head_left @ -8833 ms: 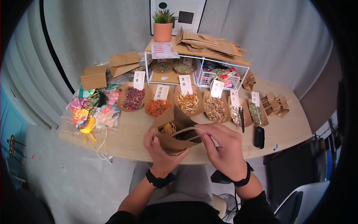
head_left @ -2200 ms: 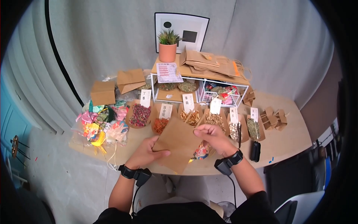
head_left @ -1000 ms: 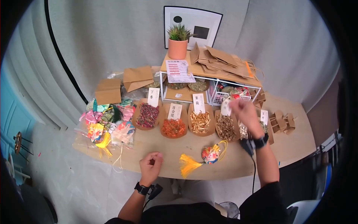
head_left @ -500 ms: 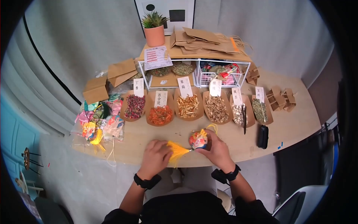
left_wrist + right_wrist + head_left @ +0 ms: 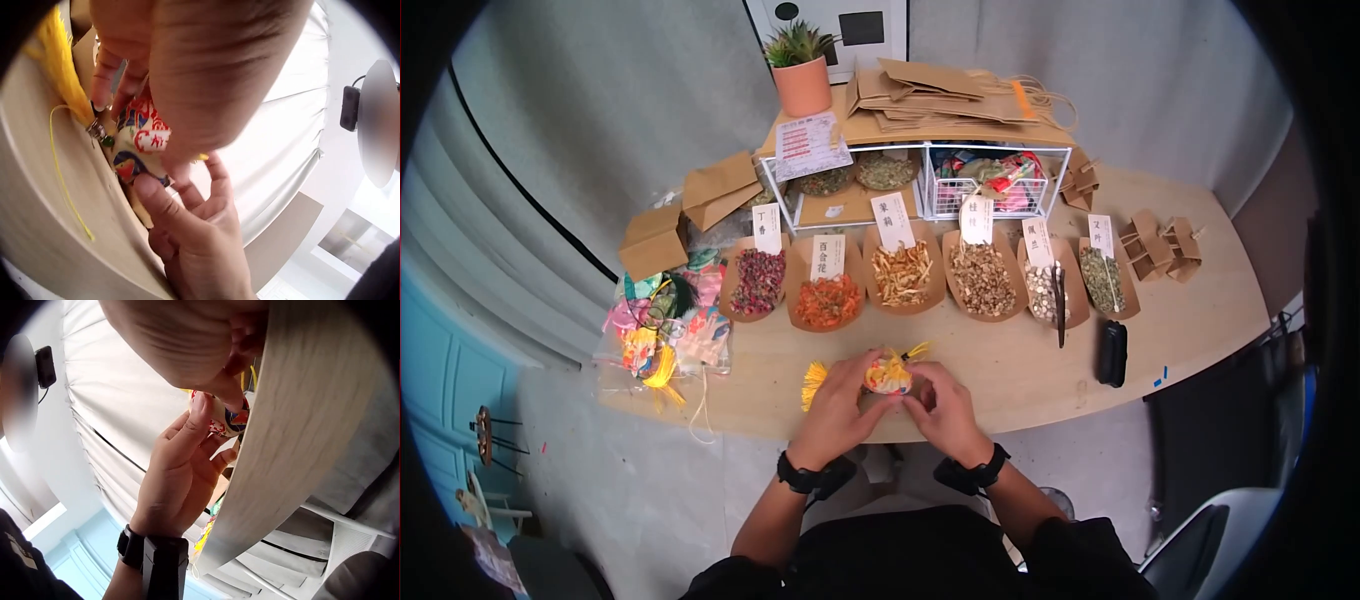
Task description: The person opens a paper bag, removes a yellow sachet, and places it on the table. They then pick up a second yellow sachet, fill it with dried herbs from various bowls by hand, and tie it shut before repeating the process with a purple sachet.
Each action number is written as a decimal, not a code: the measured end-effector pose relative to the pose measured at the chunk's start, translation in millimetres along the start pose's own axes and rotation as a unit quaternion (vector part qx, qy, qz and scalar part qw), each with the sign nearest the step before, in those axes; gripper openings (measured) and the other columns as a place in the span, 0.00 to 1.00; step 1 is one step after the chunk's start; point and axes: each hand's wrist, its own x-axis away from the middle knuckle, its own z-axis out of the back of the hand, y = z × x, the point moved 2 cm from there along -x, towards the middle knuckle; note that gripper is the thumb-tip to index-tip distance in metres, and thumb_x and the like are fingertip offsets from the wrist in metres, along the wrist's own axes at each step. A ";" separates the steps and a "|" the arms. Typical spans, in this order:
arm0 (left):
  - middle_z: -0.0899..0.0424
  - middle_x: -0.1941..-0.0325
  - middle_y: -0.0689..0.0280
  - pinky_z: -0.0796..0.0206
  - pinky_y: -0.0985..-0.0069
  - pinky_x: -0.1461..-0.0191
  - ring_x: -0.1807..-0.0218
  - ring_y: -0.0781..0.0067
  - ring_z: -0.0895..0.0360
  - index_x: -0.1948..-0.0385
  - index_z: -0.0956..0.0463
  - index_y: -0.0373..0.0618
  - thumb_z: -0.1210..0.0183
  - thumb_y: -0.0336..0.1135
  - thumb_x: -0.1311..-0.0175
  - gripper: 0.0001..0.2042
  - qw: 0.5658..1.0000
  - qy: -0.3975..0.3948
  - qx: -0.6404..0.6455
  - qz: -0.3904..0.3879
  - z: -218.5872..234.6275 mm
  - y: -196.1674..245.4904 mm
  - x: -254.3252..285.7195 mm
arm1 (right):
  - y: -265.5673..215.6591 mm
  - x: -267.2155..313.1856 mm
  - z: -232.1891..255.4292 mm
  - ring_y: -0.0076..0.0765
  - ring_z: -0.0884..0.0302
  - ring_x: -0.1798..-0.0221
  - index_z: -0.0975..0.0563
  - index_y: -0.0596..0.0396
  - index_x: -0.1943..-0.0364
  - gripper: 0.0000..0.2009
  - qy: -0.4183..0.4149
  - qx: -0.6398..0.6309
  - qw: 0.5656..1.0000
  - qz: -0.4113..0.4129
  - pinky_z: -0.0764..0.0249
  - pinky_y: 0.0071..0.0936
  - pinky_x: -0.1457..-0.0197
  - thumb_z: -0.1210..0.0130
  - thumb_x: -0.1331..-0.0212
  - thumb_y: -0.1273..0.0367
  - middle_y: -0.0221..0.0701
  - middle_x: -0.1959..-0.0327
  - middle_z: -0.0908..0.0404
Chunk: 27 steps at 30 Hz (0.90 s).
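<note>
A small patterned sachet (image 5: pixel 887 377) in red, white, blue and yellow is held near the table's front edge. My left hand (image 5: pixel 832 412) grips its left side and my right hand (image 5: pixel 948 412) pinches the right side. Left of the left hand, the yellow tassel (image 5: pixel 813 384) shows; a yellow cord sticks out at the upper right. In the left wrist view, fingers of both hands surround the sachet (image 5: pixel 145 139), whose tassel (image 5: pixel 59 56) hangs from beads. The right wrist view shows the left thumb on the sachet (image 5: pixel 228 419), partly covered by fingers.
Labelled paper trays of dried herbs (image 5: pixel 828 300) line the table, tweezers (image 5: pixel 1060 305) on one. A black case (image 5: pixel 1112 353) lies right, bagged sachets (image 5: pixel 700 335) left. Behind stands a shelf (image 5: pixel 850 128) with a plant (image 5: pixel 802 75) and flat kraft bags (image 5: pixel 940 97).
The kraft bag has left my hands, and the pile on the shelf has a raised bag on top. The sachet went from bag to table, then into both hands, and has moved left.
</note>
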 end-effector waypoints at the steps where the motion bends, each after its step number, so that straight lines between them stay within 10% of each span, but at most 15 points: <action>1: 0.21 0.48 0.56 0.31 0.66 0.42 0.45 0.56 0.24 0.44 0.30 0.39 0.29 0.32 0.48 0.28 0.999 0.014 0.031 0.021 -6.5 -5.2 1.8 | 0.2 0.4 1.4 0.28 0.25 0.75 0.28 0.51 0.45 0.26 0.004 -0.004 1.000 0.014 0.26 0.27 0.69 0.32 0.50 0.73 0.32 0.62 0.19; 6: 0.20 0.50 0.57 0.28 0.72 0.47 0.51 0.66 0.19 0.50 0.29 0.39 0.30 0.25 0.50 0.24 0.966 0.045 0.199 0.160 -36.5 -32.7 17.7 | -5.8 -3.4 8.0 0.28 0.24 0.70 0.25 0.57 0.48 0.20 0.032 -0.133 0.990 0.021 0.26 0.24 0.64 0.35 0.46 0.75 0.34 0.61 0.21; 12: 0.19 0.53 0.57 0.30 0.68 0.43 0.47 0.60 0.22 0.49 0.29 0.39 0.32 0.25 0.50 0.24 0.994 0.052 0.080 -0.061 -22.4 -14.3 6.1 | -12.2 -5.6 10.5 0.29 0.23 0.69 0.21 0.59 0.53 0.14 -0.010 -0.093 0.995 0.042 0.25 0.24 0.63 0.37 0.44 0.74 0.34 0.62 0.22; 16: 0.19 0.51 0.58 0.31 0.67 0.44 0.47 0.56 0.23 0.50 0.25 0.42 0.31 0.27 0.50 0.22 0.993 0.054 0.073 -0.070 -19.9 -11.1 6.0 | -4.8 -3.7 11.0 0.31 0.21 0.66 0.21 0.58 0.50 0.15 -0.034 -0.102 0.994 0.002 0.24 0.25 0.62 0.38 0.42 0.74 0.36 0.60 0.21; 19: 0.20 0.52 0.58 0.30 0.66 0.47 0.50 0.56 0.23 0.54 0.21 0.43 0.30 0.28 0.51 0.19 0.994 0.088 0.036 -0.057 -20.8 -8.3 7.5 | 1.7 -6.5 6.6 0.30 0.19 0.62 0.22 0.58 0.49 0.15 0.032 -0.077 0.988 0.129 0.23 0.24 0.62 0.38 0.41 0.74 0.38 0.58 0.20; 27: 0.22 0.59 0.60 0.29 0.67 0.58 0.59 0.57 0.24 0.62 0.19 0.43 0.26 0.30 0.60 0.19 0.975 0.110 -0.106 -0.164 -29.2 -5.5 13.7 | -2.1 -5.1 6.8 0.30 0.19 0.58 0.23 0.62 0.50 0.14 -0.004 -0.186 0.982 -0.009 0.22 0.24 0.58 0.39 0.40 0.76 0.39 0.56 0.20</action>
